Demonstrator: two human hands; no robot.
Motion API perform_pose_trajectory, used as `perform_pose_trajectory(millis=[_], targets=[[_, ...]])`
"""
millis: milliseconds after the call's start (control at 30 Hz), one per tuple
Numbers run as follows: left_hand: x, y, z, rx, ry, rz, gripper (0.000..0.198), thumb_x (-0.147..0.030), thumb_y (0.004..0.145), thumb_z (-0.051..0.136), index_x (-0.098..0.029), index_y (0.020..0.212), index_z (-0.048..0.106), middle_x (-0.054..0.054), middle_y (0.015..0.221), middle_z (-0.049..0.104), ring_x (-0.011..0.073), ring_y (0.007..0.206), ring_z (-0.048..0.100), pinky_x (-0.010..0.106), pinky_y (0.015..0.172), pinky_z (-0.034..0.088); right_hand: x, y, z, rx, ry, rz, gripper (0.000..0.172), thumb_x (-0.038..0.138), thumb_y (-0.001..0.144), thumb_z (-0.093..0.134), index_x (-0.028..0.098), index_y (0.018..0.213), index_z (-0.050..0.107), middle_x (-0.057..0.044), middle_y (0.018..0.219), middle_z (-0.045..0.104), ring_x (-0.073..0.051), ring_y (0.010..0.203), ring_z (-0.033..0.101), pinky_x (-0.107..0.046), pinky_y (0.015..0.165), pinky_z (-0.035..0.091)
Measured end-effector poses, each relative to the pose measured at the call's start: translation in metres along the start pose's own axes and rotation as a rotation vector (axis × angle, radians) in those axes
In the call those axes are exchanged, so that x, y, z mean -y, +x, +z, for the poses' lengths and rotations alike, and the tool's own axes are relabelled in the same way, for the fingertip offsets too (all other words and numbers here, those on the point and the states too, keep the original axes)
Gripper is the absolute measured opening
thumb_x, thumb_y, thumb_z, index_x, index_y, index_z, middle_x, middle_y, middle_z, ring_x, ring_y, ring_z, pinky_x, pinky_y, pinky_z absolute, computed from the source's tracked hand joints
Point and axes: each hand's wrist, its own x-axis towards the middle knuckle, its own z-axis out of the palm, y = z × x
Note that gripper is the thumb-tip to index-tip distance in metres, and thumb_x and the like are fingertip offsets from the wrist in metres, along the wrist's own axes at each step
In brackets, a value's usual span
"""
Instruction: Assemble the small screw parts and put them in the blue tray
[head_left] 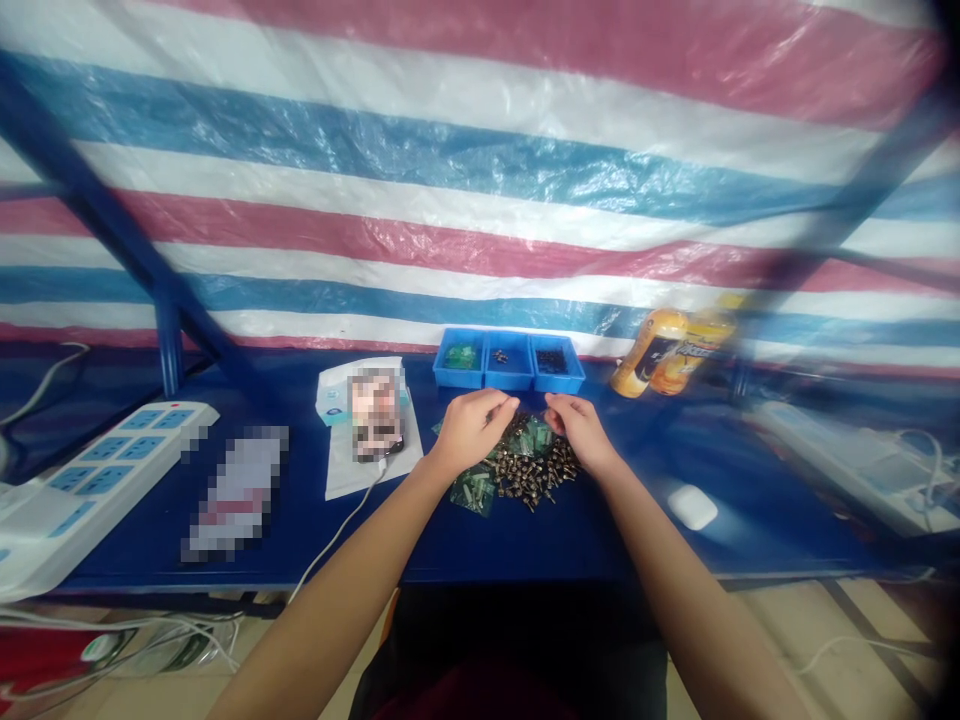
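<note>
Brass-coloured screws (534, 472) are heaped at the centre of the blue tabletop (480, 545), where they are kept between the forearms and can be reached by either hand. The left hand (471, 432) and the right hand (581, 432) are held curved over the far side of the heap, with the fingers turned toward each other; neither is spread flat, but whether anything is gripped cannot be told. Green-tinted plastic bags (472, 492) are left among the screws, one just below the left hand. Three blue parts bins (508, 381) are lined up beyond the heap at upper centre, within easy reach. A pixelated phone (375, 412) is laid on white paper (373, 475) just left of the left hand, and a white cable (339, 530) is trailed from it toward the lower edge. Yellow bottles (651, 352) are stood right of the bins, a white earbud case (692, 506) lies at right, and a power strip (112, 470) is placed at far left.
</note>
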Motion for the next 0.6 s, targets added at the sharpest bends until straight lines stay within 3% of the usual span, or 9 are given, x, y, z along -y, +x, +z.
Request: perform_pose_trajectory(millis=[100,200,400,500,600], targets=[[0.000,0.000,-0.001,0.047,0.013,0.007,0.043,-0.042,0.101,0.043,-0.019,0.070,0.064,0.001,0.065,0.064,0.0138,0.062,0.059,0.025,0.064,0.043,-0.003,0.004,-0.003,-0.215,0.117,0.004,0.040,0.061,0.080,0.067,0.024,0.093,0.058,0.006,0.061,0.055,-0.009,0.047,0.038,-0.025,0.048,0.029],[0.000,0.001,-0.001,0.092,0.018,0.005,0.043,-0.040,0.101,0.044,-0.019,0.066,0.059,0.000,0.064,0.062,0.0127,0.060,0.056,0.026,0.063,0.042,-0.003,0.004,-0.007,-0.262,0.057,-0.008,0.053,0.059,0.080,0.069,0.027,0.120,0.053,0.005,0.068,0.062,-0.011,0.050,0.044,-0.024,0.051,0.035],[0.002,0.001,-0.001,0.123,0.075,-0.054,0.037,-0.038,0.100,0.045,-0.020,0.073,0.063,0.000,0.069,0.065,0.0135,0.064,0.058,0.027,0.066,0.042,-0.008,0.004,-0.021,-0.209,-0.341,-0.052,0.040,0.057,0.083,0.063,0.021,0.099,0.070,-0.001,0.070,0.065,-0.019,0.068,0.061,-0.033,0.071,0.047],[0.005,0.002,-0.001,0.138,0.130,-0.079,0.028,-0.035,0.098,0.047,-0.024,0.088,0.070,0.001,0.086,0.072,0.0168,0.078,0.063,0.029,0.071,0.045,-0.011,0.004,-0.026,-0.199,-0.482,-0.056,0.037,0.055,0.087,0.059,0.022,0.100,0.071,-0.002,0.072,0.067,-0.020,0.067,0.061,-0.034,0.071,0.046],[0.010,0.001,-0.001,0.174,0.237,-0.084,0.024,-0.033,0.094,0.051,-0.027,0.100,0.073,0.002,0.104,0.073,0.0223,0.096,0.063,0.035,0.085,0.047,-0.009,0.000,-0.026,-0.108,-0.642,-0.144,0.034,0.051,0.090,0.057,0.024,0.104,0.072,-0.003,0.079,0.070,-0.022,0.075,0.062,-0.036,0.076,0.046]])
